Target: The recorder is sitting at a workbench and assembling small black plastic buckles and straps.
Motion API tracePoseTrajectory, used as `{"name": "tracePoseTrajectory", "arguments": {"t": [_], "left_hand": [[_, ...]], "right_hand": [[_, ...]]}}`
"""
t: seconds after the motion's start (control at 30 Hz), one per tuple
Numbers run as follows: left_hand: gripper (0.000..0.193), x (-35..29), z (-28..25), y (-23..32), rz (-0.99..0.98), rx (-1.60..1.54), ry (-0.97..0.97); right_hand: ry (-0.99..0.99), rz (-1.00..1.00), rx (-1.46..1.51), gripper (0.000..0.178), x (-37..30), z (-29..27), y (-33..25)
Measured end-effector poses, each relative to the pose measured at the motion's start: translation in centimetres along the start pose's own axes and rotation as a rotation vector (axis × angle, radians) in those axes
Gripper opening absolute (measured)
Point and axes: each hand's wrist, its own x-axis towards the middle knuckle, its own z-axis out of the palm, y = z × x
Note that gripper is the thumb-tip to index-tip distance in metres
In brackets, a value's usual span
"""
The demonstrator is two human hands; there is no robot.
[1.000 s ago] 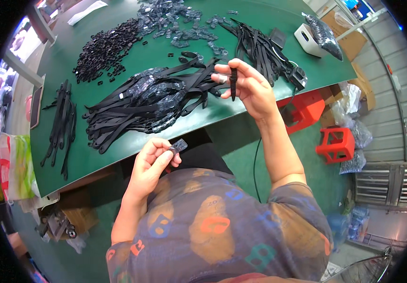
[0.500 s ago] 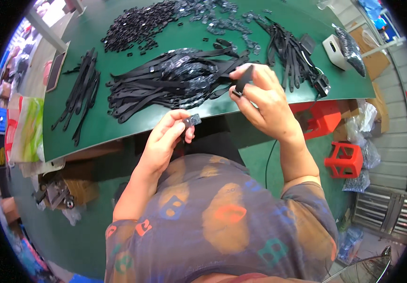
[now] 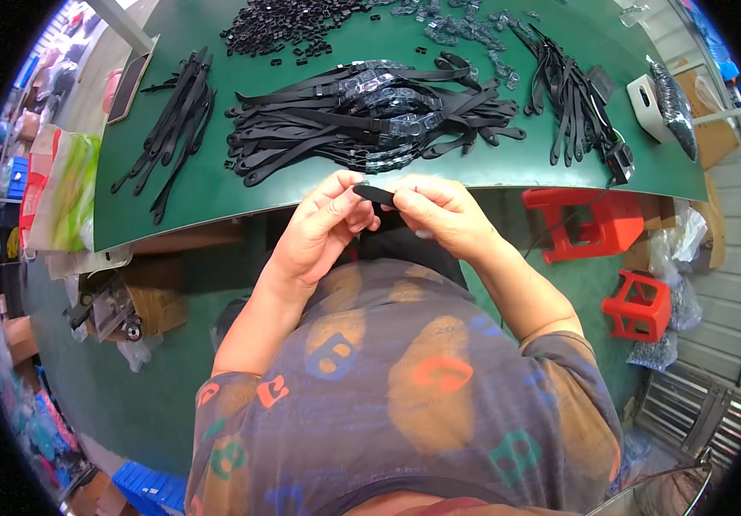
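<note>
Both of my hands meet just in front of the table's near edge. A short length of black strap [image 3: 374,195] spans the gap between them. My left hand [image 3: 319,225] pinches one end with thumb and forefinger. On the other end my right hand [image 3: 441,213] has its thumb and fingers closed. The clear buckle in the left fingers is almost wholly hidden. Just beyond the hands lies a thick bundle of black straps [image 3: 297,129] with clear plastic buckles [image 3: 405,127] across its middle.
The green table [image 3: 216,193] holds loose black straps [image 3: 177,120] at left and more straps [image 3: 566,107] at right. Small black plastic pieces [image 3: 289,26] and clear buckles [image 3: 443,30] are heaped at the back. Red stools [image 3: 594,225] stand beyond the table's right front edge.
My right hand has come down and left, bringing its black strap to my left hand, which held a clear buckle. The view has shifted, so the table appears higher.
</note>
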Motion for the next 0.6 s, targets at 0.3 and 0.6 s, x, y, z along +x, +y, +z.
{"name": "tracePoseTrajectory", "arguments": {"t": [0.3,0.6], "left_hand": [[0.022,0.1,0.5,0.4,-0.024,-0.145,-0.136],[0.022,-0.1,0.7,0.5,-0.034,-0.144,-0.105]], "right_hand": [[0.064,0.125,0.110,0.025,0.6,0.0,1.2],[-0.002,0.151,0.082,0.027,0.9,-0.3,1.6]]}}
